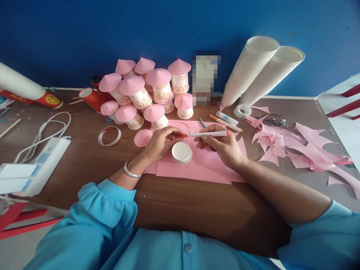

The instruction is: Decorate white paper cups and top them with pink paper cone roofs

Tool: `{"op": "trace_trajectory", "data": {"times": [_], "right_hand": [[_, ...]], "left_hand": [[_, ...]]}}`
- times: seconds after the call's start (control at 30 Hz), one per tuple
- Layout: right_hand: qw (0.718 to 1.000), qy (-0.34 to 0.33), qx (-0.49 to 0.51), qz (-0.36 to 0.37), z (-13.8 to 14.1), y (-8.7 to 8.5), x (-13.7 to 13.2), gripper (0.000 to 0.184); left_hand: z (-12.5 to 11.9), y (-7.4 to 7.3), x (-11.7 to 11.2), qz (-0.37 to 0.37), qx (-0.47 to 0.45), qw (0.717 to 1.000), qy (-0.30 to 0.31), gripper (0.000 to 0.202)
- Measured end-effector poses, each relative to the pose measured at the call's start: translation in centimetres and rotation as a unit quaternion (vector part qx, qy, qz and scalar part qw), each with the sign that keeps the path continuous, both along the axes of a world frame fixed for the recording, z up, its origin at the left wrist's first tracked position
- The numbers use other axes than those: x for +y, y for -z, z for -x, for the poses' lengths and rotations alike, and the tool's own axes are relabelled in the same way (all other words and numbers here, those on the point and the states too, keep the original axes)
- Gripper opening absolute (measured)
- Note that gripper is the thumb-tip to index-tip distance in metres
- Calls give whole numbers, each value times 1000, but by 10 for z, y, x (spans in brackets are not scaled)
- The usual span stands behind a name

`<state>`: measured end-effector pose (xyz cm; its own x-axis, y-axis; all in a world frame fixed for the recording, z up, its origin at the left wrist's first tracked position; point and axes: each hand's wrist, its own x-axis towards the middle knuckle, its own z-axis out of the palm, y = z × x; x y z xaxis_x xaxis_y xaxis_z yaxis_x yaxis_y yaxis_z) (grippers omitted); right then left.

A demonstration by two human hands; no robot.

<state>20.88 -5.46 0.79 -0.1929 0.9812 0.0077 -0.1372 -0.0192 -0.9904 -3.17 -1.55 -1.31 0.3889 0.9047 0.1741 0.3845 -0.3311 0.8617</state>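
Note:
In my right hand point(221, 142) is a white marker point(209, 134) with a red end, its tip pointing left. My left hand point(163, 141) pinches a small red marker cap point(182, 136) close to that tip. Just below the fingers stands a white paper cup point(182, 153) on pink paper sheets point(197, 168); I cannot see any hand gripping the cup. A pink paper disc point(143, 138) lies left of my left hand. Behind are several decorated cups with pink cone roofs point(159, 79), drawn on in red and orange.
Two tall stacks of white cups point(250, 67) lean at the back right. Near them lie a tape roll point(242, 110), an orange marker point(225, 123), a glue stick point(227, 118) and pink paper scraps point(303, 144). A power strip point(46, 167) and a tape ring point(109, 135) are left.

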Motion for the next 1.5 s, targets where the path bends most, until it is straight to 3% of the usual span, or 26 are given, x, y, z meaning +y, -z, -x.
{"op": "trace_trajectory", "data": {"times": [0.3,0.4,0.5,0.57,0.63,0.7,0.77,0.8,0.87,1.03,1.17,1.3,1.37,1.43,1.5], "right_hand": [[999,21,-9,29,8,5,-1,41],[999,19,-23,27,10,5,-1,43],[995,13,-97,-3,5,4,3,42],[977,25,-203,-66,-7,4,9,46],[922,57,-342,-172,-23,4,18,35],[823,104,-488,-270,-39,7,27,22],[722,132,-615,-289,-51,12,35,26],[692,129,-651,-282,-55,15,38,28],[673,122,-679,-267,-60,21,43,29],[687,151,-679,-212,-64,29,52,14],[697,176,-660,-216,-65,27,53,20],[697,213,-622,-285,-54,6,39,15],[723,205,-575,-324,-43,-8,26,14],[745,165,-531,-369,-31,-19,13,13],[735,103,-510,-434,-20,-24,2,15]], "left_hand": [[-3,-12,-9,-132,14,991,21,13],[-4,-14,-7,-146,10,989,30,15],[-2,-10,-1,-138,22,990,23,19],[1,-5,4,-136,48,989,5,19],[4,0,8,-141,77,987,-9,17],[6,4,11,-153,95,983,-11,15],[8,8,12,-171,103,980,-2,14],[8,10,13,-181,104,978,2,14],[9,12,12,-203,106,973,-4,14],[12,7,5,-233,113,964,-59,16],[12,-4,-3,-250,57,964,-75,14],[10,-17,-13,-250,14,964,-83,15],[8,-23,-19,-222,-13,972,-71,23],[6,-30,-24,-181,-40,982,-36,38],[2,-35,-28,-148,-51,988,4,52]]}}
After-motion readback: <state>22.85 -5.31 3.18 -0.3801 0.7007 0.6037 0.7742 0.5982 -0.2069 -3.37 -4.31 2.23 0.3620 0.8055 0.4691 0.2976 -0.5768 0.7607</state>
